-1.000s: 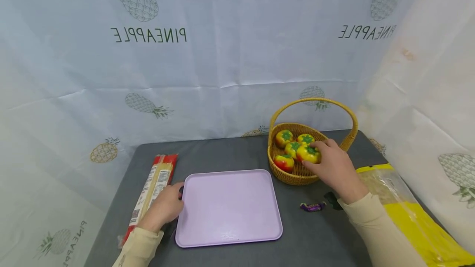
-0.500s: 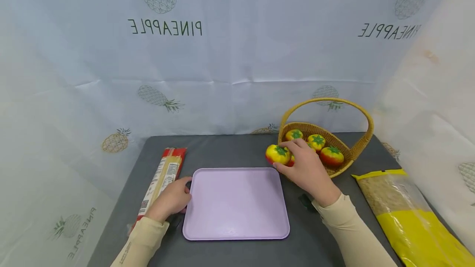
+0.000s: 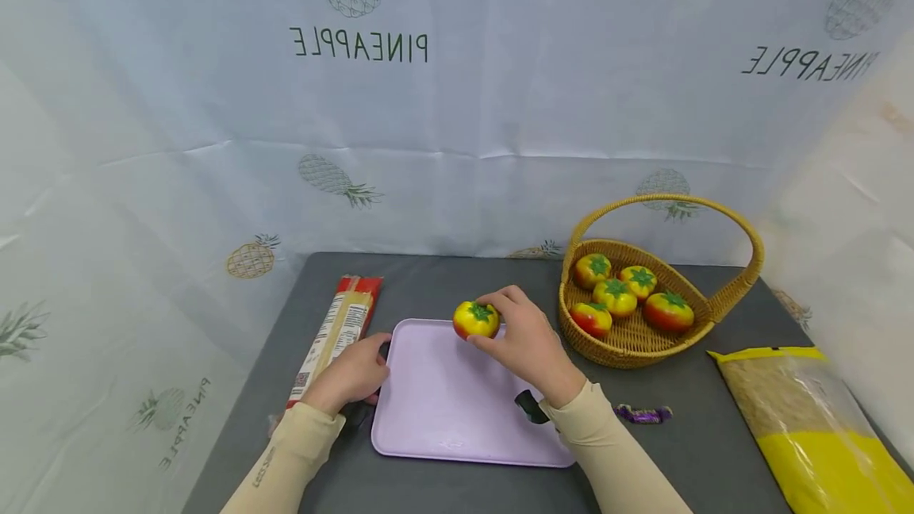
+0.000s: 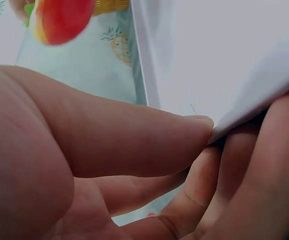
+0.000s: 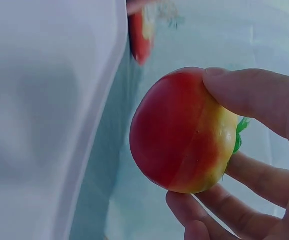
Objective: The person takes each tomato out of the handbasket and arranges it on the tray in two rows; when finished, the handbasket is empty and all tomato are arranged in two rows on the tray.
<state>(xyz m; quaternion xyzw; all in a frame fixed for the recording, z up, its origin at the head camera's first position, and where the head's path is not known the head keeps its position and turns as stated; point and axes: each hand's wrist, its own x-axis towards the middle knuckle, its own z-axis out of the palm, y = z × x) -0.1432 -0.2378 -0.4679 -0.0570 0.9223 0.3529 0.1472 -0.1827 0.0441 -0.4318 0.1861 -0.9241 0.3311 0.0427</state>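
A red-and-yellow persimmon (image 3: 476,320) with a green leafy top is gripped in my right hand (image 3: 524,339), over the back edge of the lilac tray (image 3: 457,395). The right wrist view shows thumb and fingertips round the persimmon (image 5: 184,132), beside the tray's rim. My left hand (image 3: 355,371) pinches the tray's left edge; in the left wrist view the thumb (image 4: 139,137) lies on top and fingers are under the rim. Several similar persimmons (image 3: 614,297) lie in a wicker basket (image 3: 621,355) at the back right.
A red-ended pack of noodles (image 3: 339,331) lies left of the tray, partly behind the left hand. A purple-wrapped candy (image 3: 644,415) is right of the tray. Farther right lies a yellow, partly clear bag (image 3: 807,419). The basket's tall handle (image 3: 667,198) arches up. A curtain hangs behind the table.
My right hand has carried the persimmon leftward from over the basket to over the tray's back edge. The left hand keeps its hold on the tray. The head view has turned left.
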